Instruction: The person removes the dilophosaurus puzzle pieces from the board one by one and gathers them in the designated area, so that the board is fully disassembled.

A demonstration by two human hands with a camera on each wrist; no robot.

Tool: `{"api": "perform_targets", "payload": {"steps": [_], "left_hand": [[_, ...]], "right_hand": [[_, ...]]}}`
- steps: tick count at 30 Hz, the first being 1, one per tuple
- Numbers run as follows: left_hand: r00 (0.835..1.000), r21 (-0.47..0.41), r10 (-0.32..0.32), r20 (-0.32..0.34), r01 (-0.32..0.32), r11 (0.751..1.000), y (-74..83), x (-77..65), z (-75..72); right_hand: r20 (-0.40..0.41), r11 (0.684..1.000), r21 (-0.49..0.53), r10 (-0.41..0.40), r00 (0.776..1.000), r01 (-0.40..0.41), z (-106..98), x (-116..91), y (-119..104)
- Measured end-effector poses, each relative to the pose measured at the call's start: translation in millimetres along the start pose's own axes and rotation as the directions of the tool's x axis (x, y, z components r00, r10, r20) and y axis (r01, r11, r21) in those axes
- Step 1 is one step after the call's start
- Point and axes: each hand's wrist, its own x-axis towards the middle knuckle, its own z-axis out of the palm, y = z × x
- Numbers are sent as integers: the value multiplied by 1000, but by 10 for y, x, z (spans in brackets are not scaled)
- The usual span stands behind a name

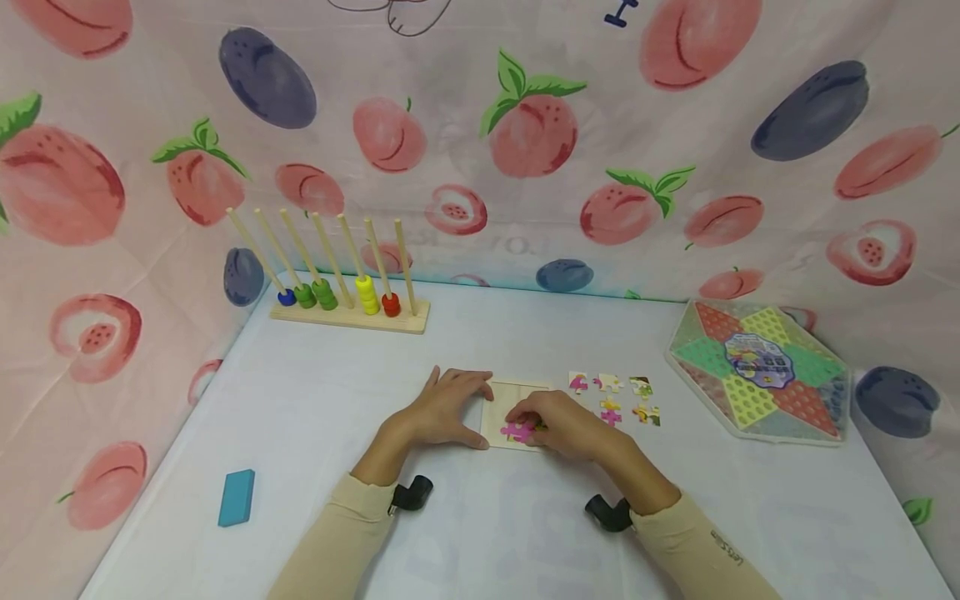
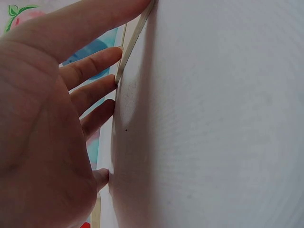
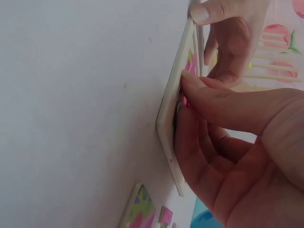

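A shallow wooden puzzle tray (image 1: pixel 517 392) lies flat on the table, with pink puzzle pieces (image 1: pixel 516 432) in its lower part. My left hand (image 1: pixel 448 408) steadies the tray's left side, fingers spread, thumb at the near corner and fingertips at the far one. In the right wrist view the left thumb (image 3: pixel 200 15) rests on the tray's rim. My right hand (image 1: pixel 562 423) pinches a puzzle piece between thumb and fingers, low over the tray's near right part. That piece is mostly hidden by the fingers; some green and yellow shows beside them.
Several loose puzzle pieces (image 1: pixel 609 383) lie right of the tray. Farther right is a hexagonal board-game box (image 1: pixel 757 367). A wooden bead abacus (image 1: pixel 348 317) stands at the back left, and a blue block (image 1: pixel 237 497) lies at the front left. Fruit-print cloth (image 1: pixel 480 167) hangs behind.
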Motion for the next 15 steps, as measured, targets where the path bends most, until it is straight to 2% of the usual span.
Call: {"api": "perform_targets", "payload": {"steps": [5,10,15], "left_hand": [[1000,-9,-2,0,2,1000,-4,4,2],[1000,-17,-5,3,5,1000,4,-2,-6],[1000,-22,-3,-3,3,1000,-11,5,6]], "right_hand": [[-3,1000,29,1,1000,-1,-2,12,15],[-29,1000,14,-3,1000,3,15,12,34],[-43,999,34,-33,999,35,24,6,48]]}}
